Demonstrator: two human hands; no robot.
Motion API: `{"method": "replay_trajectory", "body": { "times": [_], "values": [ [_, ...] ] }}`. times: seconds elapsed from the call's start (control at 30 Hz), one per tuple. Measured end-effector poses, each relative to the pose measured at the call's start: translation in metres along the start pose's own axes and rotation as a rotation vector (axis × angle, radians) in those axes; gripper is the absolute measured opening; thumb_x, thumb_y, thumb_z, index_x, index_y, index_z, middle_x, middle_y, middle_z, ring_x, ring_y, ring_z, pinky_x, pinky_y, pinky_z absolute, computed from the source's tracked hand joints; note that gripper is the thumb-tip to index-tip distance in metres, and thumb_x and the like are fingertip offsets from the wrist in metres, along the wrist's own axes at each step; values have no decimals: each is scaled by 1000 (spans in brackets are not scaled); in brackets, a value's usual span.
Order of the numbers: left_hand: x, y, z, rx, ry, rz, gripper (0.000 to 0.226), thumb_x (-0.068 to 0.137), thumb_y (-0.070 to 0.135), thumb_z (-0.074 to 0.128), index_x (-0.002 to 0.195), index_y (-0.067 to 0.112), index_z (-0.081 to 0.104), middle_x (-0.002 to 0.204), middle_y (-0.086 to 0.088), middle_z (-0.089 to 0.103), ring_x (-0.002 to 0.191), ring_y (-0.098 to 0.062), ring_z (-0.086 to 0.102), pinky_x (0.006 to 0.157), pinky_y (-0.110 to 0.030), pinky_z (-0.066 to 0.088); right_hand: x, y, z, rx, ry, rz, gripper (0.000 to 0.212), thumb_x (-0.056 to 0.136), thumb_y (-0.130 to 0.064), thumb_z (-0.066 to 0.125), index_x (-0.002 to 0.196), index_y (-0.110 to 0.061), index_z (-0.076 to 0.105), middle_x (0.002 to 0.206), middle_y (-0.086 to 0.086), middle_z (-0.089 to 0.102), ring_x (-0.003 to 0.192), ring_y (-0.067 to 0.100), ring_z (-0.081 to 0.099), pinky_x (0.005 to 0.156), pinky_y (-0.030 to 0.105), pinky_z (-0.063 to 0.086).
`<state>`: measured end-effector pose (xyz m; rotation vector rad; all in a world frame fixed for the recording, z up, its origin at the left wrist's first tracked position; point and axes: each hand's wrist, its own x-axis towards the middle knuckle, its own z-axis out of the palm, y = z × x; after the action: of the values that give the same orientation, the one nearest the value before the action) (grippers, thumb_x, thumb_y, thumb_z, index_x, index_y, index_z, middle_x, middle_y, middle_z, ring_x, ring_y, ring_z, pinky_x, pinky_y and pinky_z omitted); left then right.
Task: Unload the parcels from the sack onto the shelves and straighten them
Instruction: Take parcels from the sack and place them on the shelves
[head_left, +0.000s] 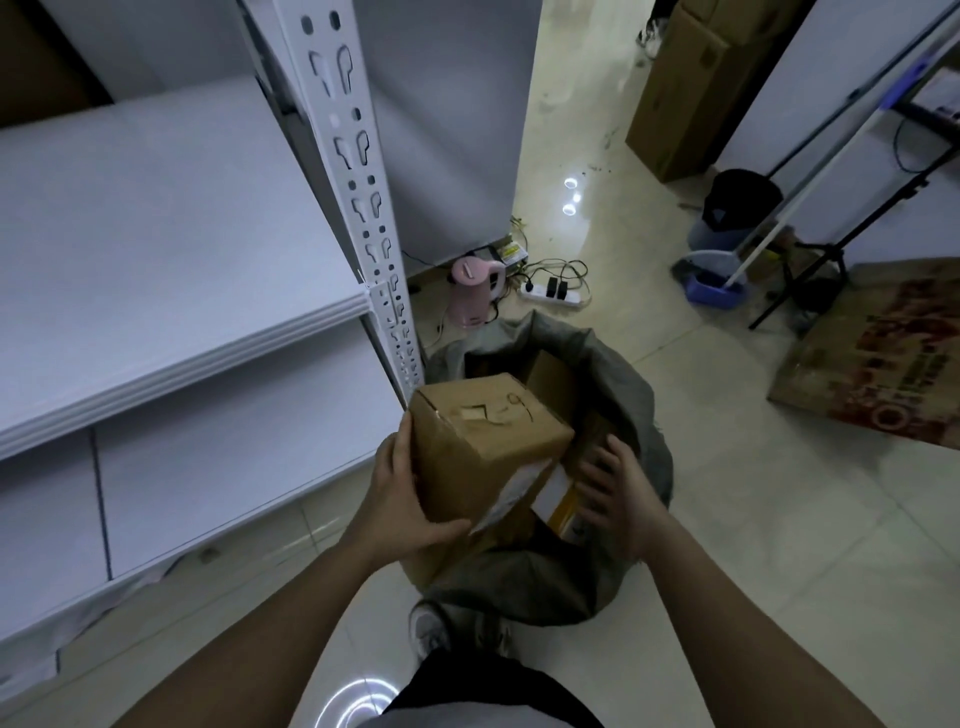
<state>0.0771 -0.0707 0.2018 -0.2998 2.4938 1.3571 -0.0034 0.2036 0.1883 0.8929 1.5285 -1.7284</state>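
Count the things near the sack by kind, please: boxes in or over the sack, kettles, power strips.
Boxes: 3 visible, more may be hidden in the sack
Kettle: 1
Power strip: 1
Total: 5

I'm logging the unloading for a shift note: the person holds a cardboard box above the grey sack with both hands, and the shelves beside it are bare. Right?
Not quite. Only the left hand grips the cardboard box; the right hand reaches to another parcel in the grey sack. The head view shows this. The shelves are bare.
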Motion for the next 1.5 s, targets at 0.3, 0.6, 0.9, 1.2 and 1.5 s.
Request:
{"method": "replay_trajectory", "body": {
  "times": [0.3,0.6,0.9,1.2,1.5],
  "values": [
    [-11,-10,-14,237,41,329,140,48,71,77,146,43,-19,154,9,0,136,-26,31,100,-41,47,8,-41,28,-272,-248,115,63,70,-78,57,107,-28,60,119,4,57,113,29,54,79,46,54],
    [-14,-7,-13,19,61,68,133,48,80,72,142,53,-18,153,10,24,133,-14,37,101,-39,45,13,-15,40,-116,-162,-35,60,80,-56,67,128,-24,54,126,9,57,113,28,57,76,37,56],
    [-37,-4,-11,94,-70,-64,126,48,82,70,139,61,-15,144,12,46,118,-15,58,84,-18,47,14,-44,87,-598,-141,-298,42,83,-56,63,111,-26,52,100,-8,55,89,11,56,62,25,47],
    [-81,-4,-23,-555,-5,-244,127,62,72,70,135,54,-33,141,15,34,123,-16,52,84,-19,51,-10,-35,158,-833,-376,-469,33,97,-42,49,124,-23,52,118,0,58,99,10,54,81,28,42],
    [-135,-28,-95,-1002,308,-627,75,73,75,55,126,23,49,116,-14,56,93,-32,67,61,-38,58,-80,12,250,-1041,-612,-742,28,99,-30,49,121,-15,58,119,-1,59,115,16,53,89,24,37]
  ]
}}
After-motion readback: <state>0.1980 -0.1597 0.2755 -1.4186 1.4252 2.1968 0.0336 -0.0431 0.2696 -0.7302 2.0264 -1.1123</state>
